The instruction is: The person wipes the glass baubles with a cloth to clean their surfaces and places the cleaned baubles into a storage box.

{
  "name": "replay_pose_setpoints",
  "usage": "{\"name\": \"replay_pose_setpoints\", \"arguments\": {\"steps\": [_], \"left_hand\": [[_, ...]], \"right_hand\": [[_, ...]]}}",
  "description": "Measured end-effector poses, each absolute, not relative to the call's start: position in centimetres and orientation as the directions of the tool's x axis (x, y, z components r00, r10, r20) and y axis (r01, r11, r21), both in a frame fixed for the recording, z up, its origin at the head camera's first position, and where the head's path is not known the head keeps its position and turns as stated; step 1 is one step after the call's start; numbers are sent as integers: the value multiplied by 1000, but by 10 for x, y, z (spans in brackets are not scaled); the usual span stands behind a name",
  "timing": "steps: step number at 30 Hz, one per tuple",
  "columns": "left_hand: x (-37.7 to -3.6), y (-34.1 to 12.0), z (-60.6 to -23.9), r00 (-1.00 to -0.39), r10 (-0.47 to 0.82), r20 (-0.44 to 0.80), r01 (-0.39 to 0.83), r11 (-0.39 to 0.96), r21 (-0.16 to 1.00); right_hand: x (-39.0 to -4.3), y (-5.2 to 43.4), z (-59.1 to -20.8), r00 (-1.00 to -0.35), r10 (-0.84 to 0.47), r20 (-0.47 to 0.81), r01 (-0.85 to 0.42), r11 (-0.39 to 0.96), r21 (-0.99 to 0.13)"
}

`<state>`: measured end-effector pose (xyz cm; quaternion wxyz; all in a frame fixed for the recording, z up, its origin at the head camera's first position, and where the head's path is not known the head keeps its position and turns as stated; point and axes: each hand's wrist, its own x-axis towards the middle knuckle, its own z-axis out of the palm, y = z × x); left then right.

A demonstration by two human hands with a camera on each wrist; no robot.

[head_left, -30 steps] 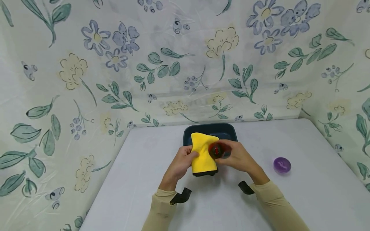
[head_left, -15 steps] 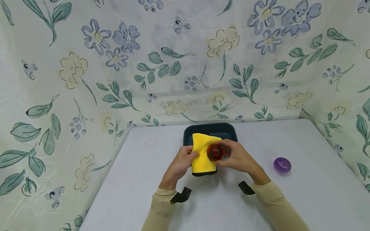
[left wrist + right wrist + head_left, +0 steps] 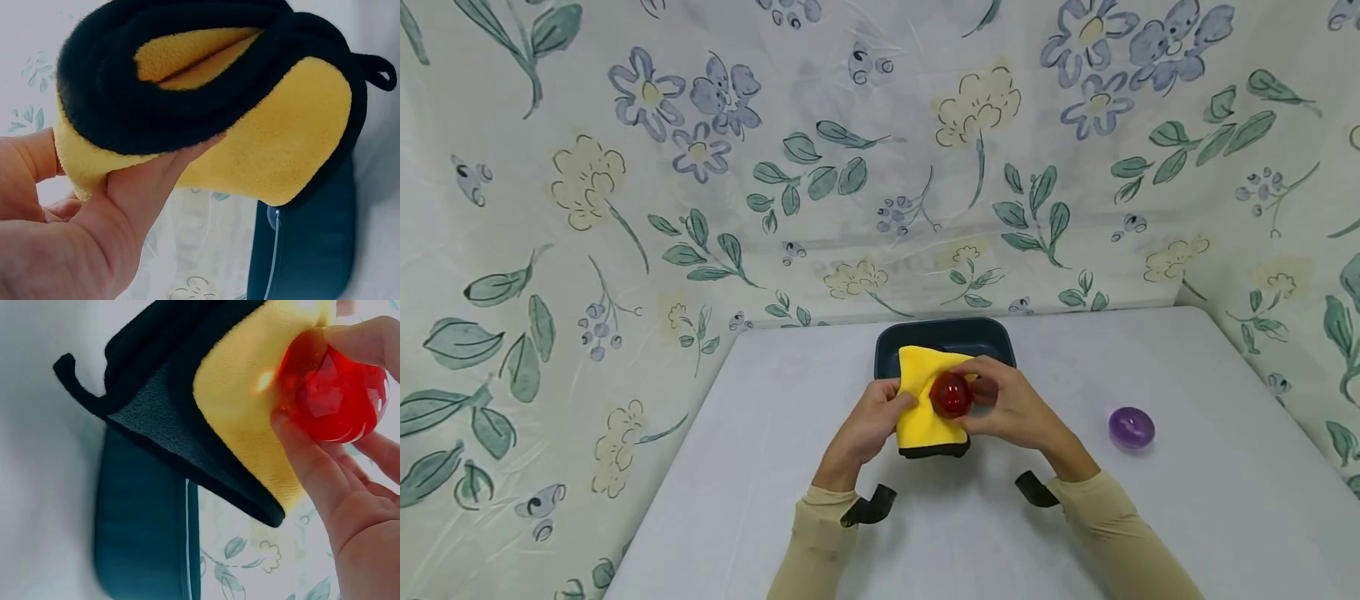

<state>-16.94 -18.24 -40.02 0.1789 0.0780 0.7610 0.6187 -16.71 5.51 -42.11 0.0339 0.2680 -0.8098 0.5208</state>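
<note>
**Ana:** Head view first: where does the red ball [image 3: 951, 395] sit?

**Ben:** Held up against the yellow cloth [image 3: 925, 400], above the surface [image 3: 760, 467] and just in front of the dark tray [image 3: 977, 335]. The right hand [image 3: 1011, 408] grips it, with fingers curled round its far side and the thumb underneath. The right wrist view shows this closer: the translucent ball touches the yellow face of the cloth.

**Ana:** And the left hand [image 3: 868, 421]?

**Ben:** It pinches the cloth's left edge, thumb on the front and fingers [image 3: 156, 187] behind. From the left wrist view the cloth is folded thick, with a black border and a small hanging loop at one corner.

**Ana:** How far along would you say the wiping is?

**Ben:** My reading is mid-work. Ball and cloth are in contact, so rubbing looks to be under way. Nothing here shows whether the ball is clean, or how much of its skin has met the cloth. I'd judge the tray to be where it belongs afterwards, and it isn't in there yet.

**Ana:** Anything else waiting?

**Ben:** A purple ball [image 3: 1132, 427] lies on the surface, well apart to the right, with no hand near it. It may be next in line, or already handled; the pictures don't settle that. The tray's inside is mostly hidden behind the cloth.
</note>
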Motion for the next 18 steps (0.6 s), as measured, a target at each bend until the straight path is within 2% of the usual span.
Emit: {"name": "replay_pose_setpoints", "arguments": {"steps": [13,18], "left_hand": [[-168,-180,-400,-932,325,-163,-76,265,961],[-167,-178,-400,-934,325,-148,-55,277,959]], "right_hand": [[-168,57,-421,-842,-414,346,-521,456,-722],[-167,58,-420,-825,-445,348,-543,454,-706]]}}
